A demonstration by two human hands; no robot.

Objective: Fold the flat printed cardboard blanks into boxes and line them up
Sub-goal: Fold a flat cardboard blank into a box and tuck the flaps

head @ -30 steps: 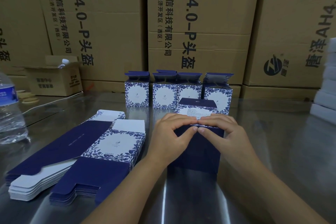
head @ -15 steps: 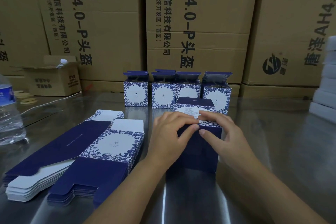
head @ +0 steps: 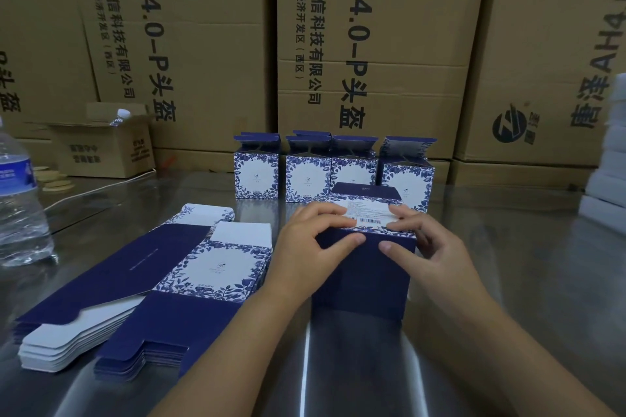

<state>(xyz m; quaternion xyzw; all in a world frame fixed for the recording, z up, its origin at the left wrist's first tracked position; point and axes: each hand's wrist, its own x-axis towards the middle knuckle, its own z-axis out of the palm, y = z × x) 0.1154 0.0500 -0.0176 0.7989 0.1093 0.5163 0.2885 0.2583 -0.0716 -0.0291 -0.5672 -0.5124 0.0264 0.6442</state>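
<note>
Several big brown shipping cartons (head: 372,44) wall off the far edge of the steel tabletop (head: 548,264). Toward the near left corner lie two fanned piles of flat blanks (head: 142,281), too many sheets to count, so by my reckoning most of the job is left. Mid-tabletop, one box (head: 364,278) stands upright with its dark blue face toward the camera and a barcode flap on top. Left hand (head: 315,247) and right hand (head: 430,247) both grasp it, fingers curled over the top flap and thumbs pressed on the near face. This looks like closing the end flap; whether it is seated I cannot tell. Behind it, near the far edge, four folded boxes (head: 255,176) stand in a row with their top flaps open. A possible fifth sits behind the second, unclear. One water bottle (head: 20,200) stands at the left edge.
</note>
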